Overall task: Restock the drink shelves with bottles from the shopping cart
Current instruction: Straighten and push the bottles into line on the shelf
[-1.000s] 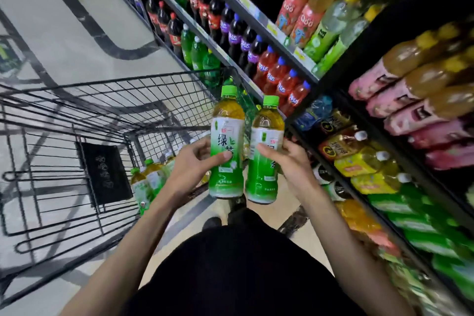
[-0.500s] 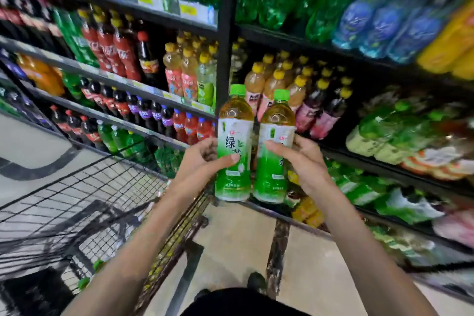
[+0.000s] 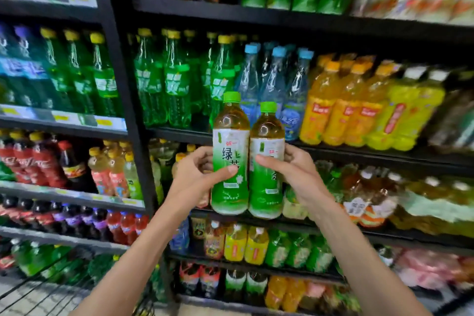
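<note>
I hold two green tea bottles upright and side by side in front of the drink shelves. My left hand [image 3: 197, 177] grips the left green tea bottle [image 3: 230, 136] round its label. My right hand [image 3: 295, 172] grips the right green tea bottle [image 3: 266, 133] the same way. Both bottles have green caps, amber tea at the top and green-white labels. They touch each other at chest height, just in front of a black shelf board [image 3: 359, 154]. The shopping cart's wire rim [image 3: 38, 297] shows only at the bottom left.
Black shelving fills the view. Green soda bottles [image 3: 174, 90], blue water bottles [image 3: 272, 79] and orange drinks [image 3: 341, 105] stand on the shelf above my hands. Red and dark colas [image 3: 38, 161] are at the left. A black upright post [image 3: 128, 110] divides the bays.
My view has swung from the cart up to face the shelves. Both hands have carried the two bottles up and closer to the shelves, still held together.
</note>
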